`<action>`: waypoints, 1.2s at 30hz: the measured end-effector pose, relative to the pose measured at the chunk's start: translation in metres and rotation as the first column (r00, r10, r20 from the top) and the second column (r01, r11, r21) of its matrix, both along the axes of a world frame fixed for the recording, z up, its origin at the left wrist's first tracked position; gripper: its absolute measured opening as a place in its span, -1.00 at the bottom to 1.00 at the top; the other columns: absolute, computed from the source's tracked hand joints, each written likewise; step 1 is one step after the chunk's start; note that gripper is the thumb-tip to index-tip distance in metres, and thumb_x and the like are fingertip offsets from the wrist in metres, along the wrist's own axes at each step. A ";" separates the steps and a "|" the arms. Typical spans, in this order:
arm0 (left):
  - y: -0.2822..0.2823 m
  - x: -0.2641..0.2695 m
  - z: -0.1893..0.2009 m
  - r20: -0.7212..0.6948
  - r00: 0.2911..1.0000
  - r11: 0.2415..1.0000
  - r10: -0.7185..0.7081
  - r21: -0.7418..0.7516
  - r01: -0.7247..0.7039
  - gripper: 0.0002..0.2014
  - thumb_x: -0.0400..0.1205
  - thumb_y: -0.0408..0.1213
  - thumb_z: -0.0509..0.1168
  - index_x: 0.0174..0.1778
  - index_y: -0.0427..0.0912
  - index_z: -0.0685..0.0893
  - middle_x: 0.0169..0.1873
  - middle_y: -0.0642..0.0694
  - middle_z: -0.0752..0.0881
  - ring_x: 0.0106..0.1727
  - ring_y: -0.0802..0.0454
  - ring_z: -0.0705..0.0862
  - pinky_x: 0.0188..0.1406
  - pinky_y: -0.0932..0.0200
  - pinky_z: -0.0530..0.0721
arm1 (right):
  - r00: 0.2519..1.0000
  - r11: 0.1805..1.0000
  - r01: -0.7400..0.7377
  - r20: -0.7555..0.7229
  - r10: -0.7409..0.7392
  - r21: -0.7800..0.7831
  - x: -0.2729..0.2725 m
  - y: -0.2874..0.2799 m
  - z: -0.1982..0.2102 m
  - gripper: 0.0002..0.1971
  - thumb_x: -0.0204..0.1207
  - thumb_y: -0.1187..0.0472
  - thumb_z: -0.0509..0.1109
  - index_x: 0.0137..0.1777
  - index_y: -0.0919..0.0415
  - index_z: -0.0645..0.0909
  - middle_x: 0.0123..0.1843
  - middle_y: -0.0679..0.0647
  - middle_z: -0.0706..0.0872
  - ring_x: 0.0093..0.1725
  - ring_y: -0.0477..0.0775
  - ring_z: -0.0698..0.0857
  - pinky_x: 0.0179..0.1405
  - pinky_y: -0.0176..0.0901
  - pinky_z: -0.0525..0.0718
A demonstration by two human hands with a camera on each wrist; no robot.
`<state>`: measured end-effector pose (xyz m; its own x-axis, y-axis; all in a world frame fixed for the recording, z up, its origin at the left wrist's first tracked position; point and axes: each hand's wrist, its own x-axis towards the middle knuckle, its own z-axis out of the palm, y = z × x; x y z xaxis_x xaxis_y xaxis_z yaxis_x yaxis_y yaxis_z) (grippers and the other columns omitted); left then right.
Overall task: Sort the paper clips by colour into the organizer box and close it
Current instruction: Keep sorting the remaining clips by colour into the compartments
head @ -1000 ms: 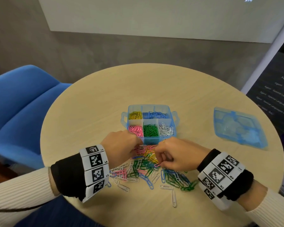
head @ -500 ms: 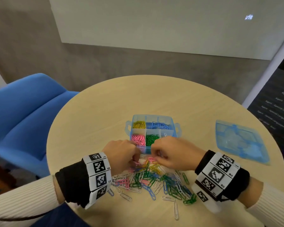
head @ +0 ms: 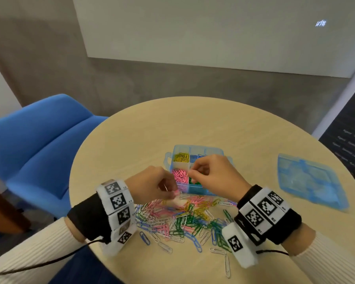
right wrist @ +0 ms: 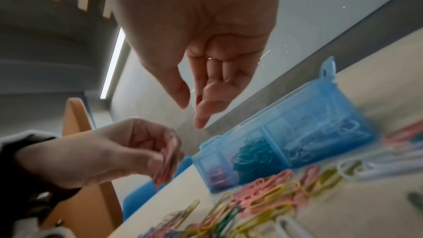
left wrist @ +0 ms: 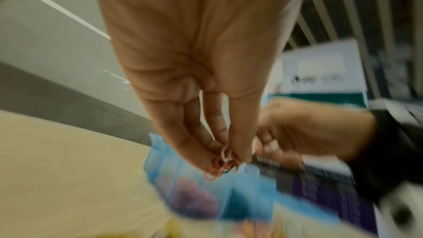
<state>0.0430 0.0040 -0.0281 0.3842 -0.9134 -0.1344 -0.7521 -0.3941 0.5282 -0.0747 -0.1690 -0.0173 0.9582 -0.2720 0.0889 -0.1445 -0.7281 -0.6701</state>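
I see my left hand (head: pixel 152 184) just in front of the translucent blue plastic organizer box (head: pixel 195 189), its fingers (left wrist: pixel 240 144) pinching a small bunch of mostly pink paper clips (left wrist: pixel 220 165). My right hand (head: pixel 215 175) hovers above the box's near compartments; the right wrist view shows thumb and forefinger slightly apart with nothing between them, the other fingers curled. The box sits open on the round pale wooden bench (head: pixel 131 140), yellow, pink, green and blue clips in separate compartments. The loose pile of mixed coloured paper clips (head: pixel 182 220) lies between my wrists. The blue lid (head: pixel 309 179) rests well to the right.
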 end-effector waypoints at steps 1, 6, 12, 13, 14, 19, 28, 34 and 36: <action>0.002 0.002 0.004 -0.082 0.996 0.997 0.033 -0.066 -0.039 -0.92 0.56 -0.22 0.47 -0.11 -0.12 0.73 -0.21 -0.08 0.78 -0.22 0.11 0.69 -0.11 0.11 0.68 | 1.000 0.996 0.027 0.008 -0.028 0.089 -0.004 0.002 0.000 -0.80 0.59 0.11 0.42 -0.19 0.19 0.76 -0.31 0.03 0.82 -0.36 -0.02 0.74 -0.26 -0.07 0.76; 0.005 -0.005 0.016 -0.423 0.905 0.938 0.052 -0.289 -0.189 -0.92 0.55 -0.38 0.48 -0.08 -0.28 0.75 -0.31 -0.21 0.76 -0.29 0.06 0.66 -0.19 0.08 0.64 | 0.985 0.671 0.171 -0.134 -0.107 0.721 -0.014 0.027 -0.002 -0.61 0.70 0.02 0.27 0.04 0.40 0.69 -0.10 0.30 0.84 -0.21 0.24 0.82 -0.14 0.07 0.81; -0.007 -0.018 0.015 -0.459 0.880 0.887 0.123 -0.347 -0.305 -0.93 0.52 -0.34 0.51 -0.13 -0.21 0.79 -0.26 -0.21 0.82 -0.26 -0.07 0.78 -0.17 0.05 0.74 | 0.990 0.053 0.098 -0.092 -0.103 0.994 -0.003 0.051 -0.025 -0.44 0.74 -0.11 0.09 0.36 0.38 0.60 0.29 0.35 0.71 0.30 0.26 0.70 0.33 0.05 0.67; -0.009 -0.020 0.012 -0.435 0.888 0.883 0.146 -0.347 -0.315 -0.94 0.51 -0.33 0.52 -0.15 -0.19 0.80 -0.28 -0.18 0.83 -0.25 -0.08 0.80 -0.16 0.05 0.76 | 0.991 -0.021 0.065 -0.067 -0.119 0.998 -0.001 0.054 -0.027 -0.45 0.74 -0.09 0.08 0.41 0.35 0.57 0.34 0.33 0.69 0.35 0.23 0.67 0.34 0.03 0.66; -0.010 -0.021 0.009 -0.405 0.897 0.878 0.176 -0.347 -0.329 -0.94 0.50 -0.32 0.53 -0.16 -0.17 0.79 -0.30 -0.14 0.83 -0.25 -0.08 0.81 -0.16 0.03 0.79 | 0.990 -0.079 0.047 -0.057 -0.132 0.996 0.000 0.055 -0.029 -0.46 0.75 -0.08 0.07 0.45 0.33 0.55 0.36 0.30 0.69 0.36 0.20 0.67 0.33 0.01 0.66; -0.003 -0.016 -0.002 -0.376 0.877 0.850 0.299 -0.313 -0.423 -0.85 0.44 -0.32 0.57 -0.11 -0.17 0.79 -0.30 -0.13 0.83 -0.25 -0.07 0.81 -0.17 -0.03 0.80 | 0.991 -0.225 0.027 -0.057 -0.125 0.974 0.007 0.059 -0.039 -0.47 0.77 -0.03 0.05 0.49 0.39 0.47 0.41 0.38 0.61 0.24 0.24 0.65 0.45 0.09 0.52; 0.000 -0.016 0.000 -0.476 0.832 0.844 0.284 -0.288 -0.453 -0.87 0.51 -0.43 0.49 -0.05 -0.20 0.79 -0.31 -0.09 0.85 -0.34 -0.02 0.80 -0.21 0.08 0.79 | 0.992 -0.288 -0.011 -0.026 -0.125 0.958 0.002 0.058 -0.052 -0.48 0.77 0.02 0.08 0.52 0.41 0.44 0.50 0.38 0.52 0.26 0.20 0.54 0.50 0.05 0.42; 0.001 -0.018 0.001 -0.514 0.812 0.840 0.275 -0.283 -0.463 -0.87 0.53 -0.42 0.49 -0.03 -0.23 0.80 -0.30 -0.10 0.85 -0.36 -0.02 0.78 -0.21 0.08 0.79 | 0.985 -0.310 -0.042 -0.013 -0.172 0.950 -0.001 0.060 -0.053 -0.50 0.73 0.04 0.15 0.50 0.42 0.47 0.11 0.32 0.70 0.07 0.18 0.67 0.43 0.05 0.50; 0.001 -0.018 0.002 -0.511 0.809 0.824 0.292 -0.295 -0.484 -0.87 0.51 -0.40 0.51 -0.04 -0.23 0.80 -0.31 -0.09 0.85 -0.34 -0.04 0.80 -0.23 0.13 0.80 | 0.985 -0.289 -0.050 0.000 -0.171 0.956 -0.001 0.059 -0.053 -0.50 0.73 0.04 0.15 0.49 0.42 0.47 0.19 0.36 0.69 0.21 0.22 0.65 0.47 0.06 0.51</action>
<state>0.0246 0.0049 -0.0257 0.7080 -0.7053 -0.0353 -0.2408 -0.2881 0.9268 -0.0761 -0.1096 -0.0703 0.9431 -0.1691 -0.2863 0.0035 0.8661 -0.4999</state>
